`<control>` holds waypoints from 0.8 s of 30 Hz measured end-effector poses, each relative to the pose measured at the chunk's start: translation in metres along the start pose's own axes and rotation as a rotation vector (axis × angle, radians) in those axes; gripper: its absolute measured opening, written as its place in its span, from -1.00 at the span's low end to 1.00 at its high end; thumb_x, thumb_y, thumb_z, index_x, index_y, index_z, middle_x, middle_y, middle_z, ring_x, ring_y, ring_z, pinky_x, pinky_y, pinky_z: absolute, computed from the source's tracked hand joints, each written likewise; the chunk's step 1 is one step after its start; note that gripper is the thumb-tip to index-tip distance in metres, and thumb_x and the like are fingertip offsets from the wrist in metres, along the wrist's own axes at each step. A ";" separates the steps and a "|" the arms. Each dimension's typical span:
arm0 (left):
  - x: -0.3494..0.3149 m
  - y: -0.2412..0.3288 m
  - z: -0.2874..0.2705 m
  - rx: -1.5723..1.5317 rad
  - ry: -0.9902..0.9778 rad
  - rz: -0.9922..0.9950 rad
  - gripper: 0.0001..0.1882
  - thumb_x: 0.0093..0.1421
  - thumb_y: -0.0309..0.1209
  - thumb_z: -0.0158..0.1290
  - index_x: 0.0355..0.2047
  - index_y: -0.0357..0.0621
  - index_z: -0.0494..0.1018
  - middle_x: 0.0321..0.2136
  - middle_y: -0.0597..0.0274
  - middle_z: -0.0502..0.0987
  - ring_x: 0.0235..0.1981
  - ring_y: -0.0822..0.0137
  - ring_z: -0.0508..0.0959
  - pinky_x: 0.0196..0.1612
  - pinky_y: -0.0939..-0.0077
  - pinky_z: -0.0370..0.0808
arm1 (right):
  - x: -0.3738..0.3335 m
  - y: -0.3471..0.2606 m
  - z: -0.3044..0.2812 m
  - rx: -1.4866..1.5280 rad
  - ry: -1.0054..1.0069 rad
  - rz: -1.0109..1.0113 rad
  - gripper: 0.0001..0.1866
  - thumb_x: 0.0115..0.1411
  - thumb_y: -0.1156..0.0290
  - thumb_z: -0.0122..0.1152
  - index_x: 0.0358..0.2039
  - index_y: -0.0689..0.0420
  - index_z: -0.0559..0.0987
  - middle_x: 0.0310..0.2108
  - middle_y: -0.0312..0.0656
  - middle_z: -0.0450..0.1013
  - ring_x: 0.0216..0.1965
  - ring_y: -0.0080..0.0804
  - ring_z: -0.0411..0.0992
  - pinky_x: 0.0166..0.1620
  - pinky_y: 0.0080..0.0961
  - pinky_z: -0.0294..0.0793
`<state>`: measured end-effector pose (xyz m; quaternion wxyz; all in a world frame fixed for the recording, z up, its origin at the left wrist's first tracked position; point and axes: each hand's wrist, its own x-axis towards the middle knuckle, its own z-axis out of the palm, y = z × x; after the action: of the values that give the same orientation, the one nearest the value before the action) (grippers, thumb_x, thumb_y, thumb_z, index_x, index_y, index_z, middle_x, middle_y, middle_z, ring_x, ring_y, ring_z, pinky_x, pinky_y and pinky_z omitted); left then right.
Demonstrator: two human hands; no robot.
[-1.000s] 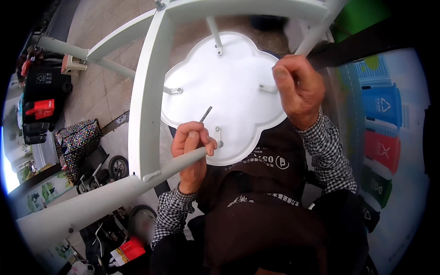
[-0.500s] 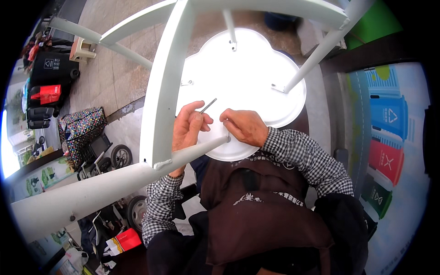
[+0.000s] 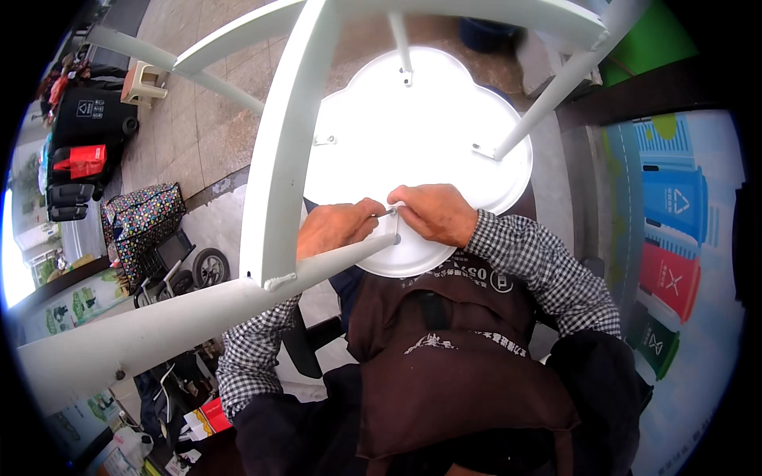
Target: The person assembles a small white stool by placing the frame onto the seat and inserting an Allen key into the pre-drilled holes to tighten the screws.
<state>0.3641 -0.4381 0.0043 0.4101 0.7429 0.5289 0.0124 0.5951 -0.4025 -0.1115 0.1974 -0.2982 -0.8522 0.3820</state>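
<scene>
An upturned white table or stool with a scalloped round top [image 3: 421,127] lies in front of me, its legs rising toward the camera. My left hand [image 3: 337,228] reaches in behind the nearest leg [image 3: 317,271], pinching a thin grey metal rod [image 3: 384,213]. The rod's tip meets a small metal bracket [image 3: 394,213] at the foot of that leg. Against the bracket's other side, my right hand [image 3: 436,216] is closed, thumb and forefinger pressed together; whatever is between them is hidden. Similar brackets join the other legs to the top, such as one at the left [image 3: 325,140].
A curved white brace [image 3: 287,143] stands between the legs, close to my left hand. Paved ground holds a patterned bag [image 3: 143,226] on a wheeled cart [image 3: 171,274], a plastic stool [image 3: 143,83] and black bins [image 3: 83,119]. A wall panel with painted bins [image 3: 675,206] runs along the right.
My left hand has come down and right, bringing the rod from a raised slant to the bracket. The right hand has shifted slightly right and stays closed there. The white top has moved slightly.
</scene>
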 end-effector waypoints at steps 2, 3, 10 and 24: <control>0.002 0.000 0.000 0.029 0.008 0.000 -0.76 0.45 -0.37 0.04 0.04 -0.20 0.51 -0.51 0.08 0.66 -0.45 0.21 0.70 -0.32 0.31 0.62 | -0.001 0.000 0.000 -0.010 0.001 -0.009 -0.81 0.35 0.45 0.15 -0.04 0.07 0.48 -0.42 -0.08 0.54 -0.37 -0.06 0.56 -0.29 -0.17 0.52; 0.002 0.000 0.000 0.045 0.010 -0.001 -0.76 0.45 -0.37 0.04 0.03 -0.20 0.52 -0.51 0.08 0.65 -0.44 0.20 0.70 -0.33 0.31 0.62 | -0.002 0.000 0.001 -0.010 0.018 -0.025 -0.82 0.35 0.44 0.15 -0.05 0.06 0.48 -0.42 -0.09 0.54 -0.37 -0.06 0.57 -0.30 -0.17 0.52; 0.008 -0.006 0.007 -0.005 0.167 0.018 -0.81 0.41 -0.41 0.07 -0.06 -0.24 0.55 -0.47 0.06 0.65 -0.46 0.20 0.65 -0.31 0.30 0.59 | -0.004 0.000 -0.007 0.127 0.036 0.032 -0.86 0.36 0.41 0.18 -0.10 0.10 0.49 -0.50 -0.13 0.49 -0.43 -0.16 0.53 -0.33 -0.29 0.48; 0.039 -0.020 0.023 -0.506 0.045 -0.096 -0.82 0.33 -0.43 0.15 -0.34 -0.33 0.56 -0.51 0.32 0.55 -0.48 0.53 0.47 -0.39 0.58 0.44 | 0.008 0.004 -0.021 0.592 0.062 0.307 -0.81 0.45 0.34 0.11 -0.09 0.20 0.54 -0.30 -0.31 0.50 -0.25 -0.58 0.41 -0.12 -0.57 0.47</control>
<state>0.3758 -0.4191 -0.0396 0.5711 0.5903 0.5527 0.1411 0.6027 -0.3838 -0.1005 0.2417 -0.3642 -0.6429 0.6290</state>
